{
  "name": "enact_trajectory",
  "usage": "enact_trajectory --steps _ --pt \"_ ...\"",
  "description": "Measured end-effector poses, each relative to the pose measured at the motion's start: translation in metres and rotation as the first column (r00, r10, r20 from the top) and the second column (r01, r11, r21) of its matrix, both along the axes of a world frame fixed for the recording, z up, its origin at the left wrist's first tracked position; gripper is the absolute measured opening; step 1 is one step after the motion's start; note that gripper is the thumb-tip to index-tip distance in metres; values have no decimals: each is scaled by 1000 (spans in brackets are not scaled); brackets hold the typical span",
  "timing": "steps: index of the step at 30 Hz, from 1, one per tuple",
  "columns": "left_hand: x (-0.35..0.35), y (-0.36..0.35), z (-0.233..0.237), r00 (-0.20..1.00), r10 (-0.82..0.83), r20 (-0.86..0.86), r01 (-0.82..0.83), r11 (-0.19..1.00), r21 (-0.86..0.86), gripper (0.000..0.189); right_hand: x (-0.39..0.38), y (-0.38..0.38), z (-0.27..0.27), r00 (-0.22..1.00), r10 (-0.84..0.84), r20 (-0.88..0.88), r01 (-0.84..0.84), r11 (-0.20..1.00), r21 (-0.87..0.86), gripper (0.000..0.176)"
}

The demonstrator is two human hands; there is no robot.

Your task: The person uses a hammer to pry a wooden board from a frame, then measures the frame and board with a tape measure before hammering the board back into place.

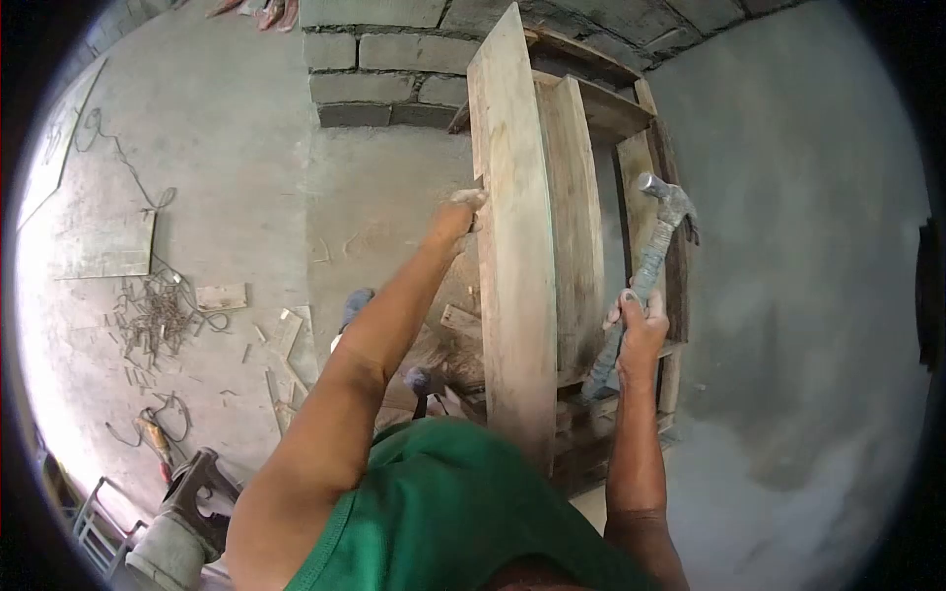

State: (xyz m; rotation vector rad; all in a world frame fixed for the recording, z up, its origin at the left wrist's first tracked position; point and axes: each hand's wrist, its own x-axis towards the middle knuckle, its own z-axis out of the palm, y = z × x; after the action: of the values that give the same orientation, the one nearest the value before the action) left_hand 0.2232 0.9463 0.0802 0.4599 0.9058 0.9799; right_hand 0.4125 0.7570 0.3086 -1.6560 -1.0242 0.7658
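Note:
My right hand (641, 330) is closed round the handle of a claw hammer (654, 254). The handle is wrapped in grey tape or cloth, and the metal head points up and away from me. My left hand (467, 209) grips the left edge of a long pale wooden board (517, 246); some of its fingers are hidden by the board. This board stands along a rough wooden frame (673, 261) built of planks. Inside, another plank (574, 197) runs roughly parallel to it. The hammer is held above the frame's right side, apart from the board.
A concrete block wall (409, 54) stands ahead, and a smooth grey wall (788, 246) rises on the right. On the floor at left lie a pile of nails or small scraps (158, 313), wood offcuts (222, 296), a cable (123, 153) and a power tool (155, 438).

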Motion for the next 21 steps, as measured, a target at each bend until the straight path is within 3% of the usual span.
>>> enact_trajectory --steps 2,3,5,6,10,14,16,17,19,21 --pt "17 24 -14 1000 3 -28 -3 1000 22 21 -19 31 23 981 3 -195 -18 997 -76 20" --pt "24 34 -20 999 6 41 -8 999 36 20 -20 43 30 983 -1 -183 -15 996 -85 20" --pt "40 50 -31 992 11 123 -16 999 41 19 -17 67 39 974 33 -226 -120 915 -385 25" --pt "46 55 -32 986 48 162 -50 999 6 17 -23 77 35 996 74 -57 -92 881 -465 27" --pt "69 65 -36 955 189 227 -169 980 -103 18 -35 101 12 971 222 91 -165 893 -418 39" --pt "88 71 -49 958 179 226 -159 982 -105 17 -56 127 20 963 247 108 -195 914 -356 48" --pt "98 74 -54 956 206 210 -180 974 -136 17 -64 141 26 833 404 379 -143 818 -557 52" --pt "103 76 -57 955 206 214 -179 974 -141 17 -59 146 18 831 404 382 -139 816 -561 52" --pt "107 77 -58 926 246 284 -206 965 -165 16 -57 153 -2 432 428 794 -342 892 -295 52" --pt "105 78 -52 936 244 253 -209 965 -159 14 -66 160 3 485 474 735 -265 880 -393 51"
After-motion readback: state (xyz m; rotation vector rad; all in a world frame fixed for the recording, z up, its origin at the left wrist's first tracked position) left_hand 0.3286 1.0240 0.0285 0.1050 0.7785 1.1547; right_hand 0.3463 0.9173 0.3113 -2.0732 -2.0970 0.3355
